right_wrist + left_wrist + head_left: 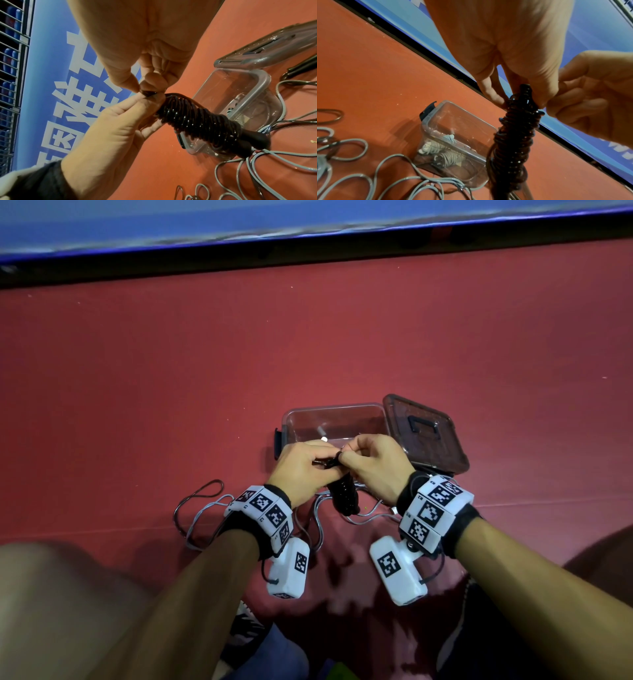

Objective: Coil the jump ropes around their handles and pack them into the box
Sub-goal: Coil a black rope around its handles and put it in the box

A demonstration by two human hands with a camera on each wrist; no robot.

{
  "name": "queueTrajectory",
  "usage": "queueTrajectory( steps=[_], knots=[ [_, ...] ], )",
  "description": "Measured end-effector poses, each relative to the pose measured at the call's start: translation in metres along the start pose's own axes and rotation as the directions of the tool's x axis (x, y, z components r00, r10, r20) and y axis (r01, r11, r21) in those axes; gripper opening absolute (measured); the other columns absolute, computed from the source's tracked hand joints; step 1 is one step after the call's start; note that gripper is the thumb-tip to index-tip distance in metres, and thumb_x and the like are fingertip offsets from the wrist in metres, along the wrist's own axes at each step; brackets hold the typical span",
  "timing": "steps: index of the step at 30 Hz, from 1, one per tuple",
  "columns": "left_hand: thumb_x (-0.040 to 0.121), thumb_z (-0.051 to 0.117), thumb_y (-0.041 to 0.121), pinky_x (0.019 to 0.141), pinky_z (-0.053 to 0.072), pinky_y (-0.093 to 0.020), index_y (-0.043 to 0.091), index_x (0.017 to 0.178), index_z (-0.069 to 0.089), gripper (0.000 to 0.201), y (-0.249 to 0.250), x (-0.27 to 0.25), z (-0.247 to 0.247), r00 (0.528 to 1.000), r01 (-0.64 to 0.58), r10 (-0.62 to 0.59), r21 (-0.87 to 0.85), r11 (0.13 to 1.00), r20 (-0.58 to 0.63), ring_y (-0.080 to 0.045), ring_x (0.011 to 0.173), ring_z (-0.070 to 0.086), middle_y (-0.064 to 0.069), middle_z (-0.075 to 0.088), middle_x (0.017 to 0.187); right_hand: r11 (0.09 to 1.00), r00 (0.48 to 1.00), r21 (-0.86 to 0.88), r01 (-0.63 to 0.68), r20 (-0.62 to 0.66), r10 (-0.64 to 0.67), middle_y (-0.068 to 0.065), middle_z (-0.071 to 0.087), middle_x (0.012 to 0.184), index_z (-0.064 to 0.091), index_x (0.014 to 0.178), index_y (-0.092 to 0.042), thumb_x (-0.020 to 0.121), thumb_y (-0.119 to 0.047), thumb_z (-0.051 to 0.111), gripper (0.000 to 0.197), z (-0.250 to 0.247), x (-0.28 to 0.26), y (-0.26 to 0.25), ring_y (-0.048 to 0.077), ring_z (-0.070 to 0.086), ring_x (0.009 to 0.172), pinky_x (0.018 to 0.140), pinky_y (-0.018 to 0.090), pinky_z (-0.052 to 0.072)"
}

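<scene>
Black rope bundle: held above the red floor, at 6 o'clock of the box; the black cord is coiled tight round its handles.
Long axis: in the head view it runs from 12 o'clock, at the hands, down to 6 o'clock; the bare handle ends point toward the floor.
Left hand: fingers curled, pinching the top end of the bundle at 9 o'clock of it.
Right hand: thumb and fingers curled, pinching the cord at the same top end, at 3 o'clock; the two hands touch.
Box: clear, open, on the floor; a coiled grey rope lies inside.
Lid: tilted against the box at 3 o'clock.
Loose grey rope: sprawled in loops on the floor at 7 o'clock of the box.
</scene>
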State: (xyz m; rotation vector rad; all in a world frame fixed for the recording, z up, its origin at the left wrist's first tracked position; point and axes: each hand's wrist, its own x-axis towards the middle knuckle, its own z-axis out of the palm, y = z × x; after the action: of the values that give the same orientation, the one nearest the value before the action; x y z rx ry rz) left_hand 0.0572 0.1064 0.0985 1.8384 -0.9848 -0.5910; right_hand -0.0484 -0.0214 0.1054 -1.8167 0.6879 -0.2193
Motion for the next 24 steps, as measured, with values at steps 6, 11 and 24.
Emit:
queueTrajectory(
  steps=[6, 11, 24],
  knots=[
    [0.078, 0.070, 0.024, 0.078, 0.052, -0.045, 0.007, 0.087, 0.078, 0.021, -0.010, 0.001, 0.003, 0.998, -0.053, 0.048, 0.109, 0.993, 0.045, -0.023, 0.084, 0.065, -0.004, 0.069, 0.092, 1.000, 1.000, -0.010, 0.020, 0.012, -0.020, -0.008, 0.062, 0.057, 0.062, 0.066, -0.020, 0.069, -0.033, 0.060, 0.014, 0.003, -0.002, -0.003, 0.006, 0.054, 0.055, 0.062, 0.031, 0.048],
    [0.084, 0.066, 0.034, 0.077, 0.052, -0.050, 0.008, 0.087, 0.075, 0.028, -0.016, 0.002, 0.003, 0.993, -0.060, 0.046, 0.128, 0.990, 0.108, -0.027, 0.082, 0.064, -0.008, 0.066, 0.089, 0.999, 0.999, -0.027, 0.028, 0.048, -0.027, -0.009, 0.061, 0.056, 0.061, 0.066, -0.021, 0.075, -0.025, 0.062, 0.010, 0.002, -0.001, -0.002, 0.005, 0.053, 0.053, 0.061, 0.029, 0.046],
    [0.090, 0.073, 0.026, 0.080, 0.044, -0.022, 0.032, 0.109, 0.073, 0.020, -0.006, 0.001, -0.002, 0.984, 0.124, -0.105, -0.138, 0.983, 0.141, -0.002, 0.074, 0.051, 0.009, 0.058, 0.091, 0.999, 0.997, -0.043, -0.021, -0.069, 0.018, -0.008, 0.062, 0.062, 0.064, 0.075, -0.020, 0.075, -0.037, 0.061, 0.018, -0.007, 0.005, 0.000, 0.011, 0.054, 0.058, 0.065, 0.035, 0.048]
  ],
)
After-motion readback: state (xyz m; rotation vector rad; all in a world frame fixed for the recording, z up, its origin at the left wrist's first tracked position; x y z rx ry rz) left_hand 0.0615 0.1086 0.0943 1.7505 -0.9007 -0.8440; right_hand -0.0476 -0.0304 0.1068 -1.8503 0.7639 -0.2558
